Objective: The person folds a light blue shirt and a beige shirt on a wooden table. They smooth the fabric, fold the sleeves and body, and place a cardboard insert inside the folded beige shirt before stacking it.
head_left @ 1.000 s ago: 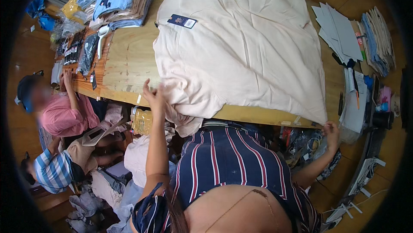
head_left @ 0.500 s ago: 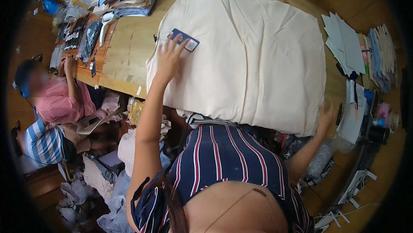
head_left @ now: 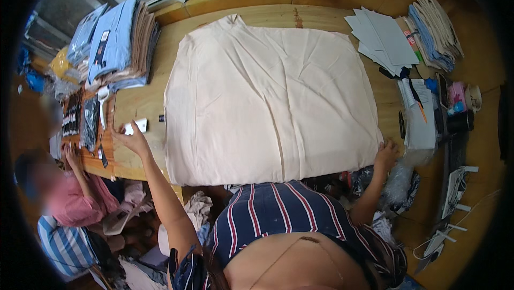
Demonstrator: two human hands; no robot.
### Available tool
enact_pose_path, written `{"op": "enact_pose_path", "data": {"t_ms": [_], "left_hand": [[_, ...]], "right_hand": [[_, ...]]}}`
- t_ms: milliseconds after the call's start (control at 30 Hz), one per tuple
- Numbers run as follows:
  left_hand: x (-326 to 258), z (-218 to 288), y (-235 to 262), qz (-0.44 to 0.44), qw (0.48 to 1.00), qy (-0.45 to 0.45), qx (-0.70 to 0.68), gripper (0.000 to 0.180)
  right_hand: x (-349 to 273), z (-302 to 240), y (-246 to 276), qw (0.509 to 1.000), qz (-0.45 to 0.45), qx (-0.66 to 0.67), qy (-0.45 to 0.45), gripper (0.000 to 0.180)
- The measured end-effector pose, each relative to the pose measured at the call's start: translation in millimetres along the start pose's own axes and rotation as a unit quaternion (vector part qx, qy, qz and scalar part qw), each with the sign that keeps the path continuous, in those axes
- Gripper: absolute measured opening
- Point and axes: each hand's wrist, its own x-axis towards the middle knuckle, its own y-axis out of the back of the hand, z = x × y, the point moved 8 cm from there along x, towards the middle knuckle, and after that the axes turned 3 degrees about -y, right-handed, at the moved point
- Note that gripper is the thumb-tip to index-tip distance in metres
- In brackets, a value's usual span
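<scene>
A broad cream cloth, creased along the middle, lies spread over the wooden table in front of me. Left of it, my left hand hovers low with thumb and fingers apart. Right by its thumb is a small card tag, its white side up; the hand covers part of it. A small dark piece sits at the cloth's left edge. My right hand is at the cloth's near right corner, its fingers bent onto the edge.
Folded blue and brown garments are stacked at the far left, near a white handheld tool. White sheets, folded cloths and papers lie at the right. A co-worker in pink sits at the left.
My left hand has moved left off the cloth, and the tag has gone from the cloth to the table, now white side up. My right hand stays by the near right corner. The view has tilted up.
</scene>
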Motion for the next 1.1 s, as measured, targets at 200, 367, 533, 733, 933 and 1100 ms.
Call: {"op": "enact_pose_path", "data": {"t_ms": [200, 367, 533, 733, 933, 1100], "left_hand": [[12.3, 7.6, -184.8, -0.344, 0.917, 0.044, -0.199, 0.021], [3.7, 1.6, -278.7, -0.353, 0.932, 0.076, 0.014, 0.041], [-19.7, 86.1, -286.9, -0.256, 0.967, 0.006, -0.005, 0.033], [-218.9, 250.4, -148.1, -0.526, 0.619, -0.572, -0.115, 0.033], [-197.9, 230.6, -122.8, -0.502, 0.719, -0.481, -0.006, 0.042], [-193.8, 205.2, -114.4, -0.589, 0.701, -0.400, -0.041, 0.025]], "right_hand": [[69.6, -165.9, 50.5, 0.889, 0.050, 0.392, 0.231, 0.024], [53.3, -430.0, 18.1, 0.780, -0.046, 0.382, 0.494, 0.030], [39.9, -546.3, -38.2, 0.749, -0.048, 0.394, 0.531, 0.028], [23.2, -607.1, -63.2, 0.742, -0.235, 0.440, 0.449, 0.025], [-58.0, -586.5, -38.1, 0.595, -0.447, 0.219, 0.631, 0.033], [-113.4, -541.0, -30.3, 0.486, -0.463, -0.121, 0.731, 0.041]]}}
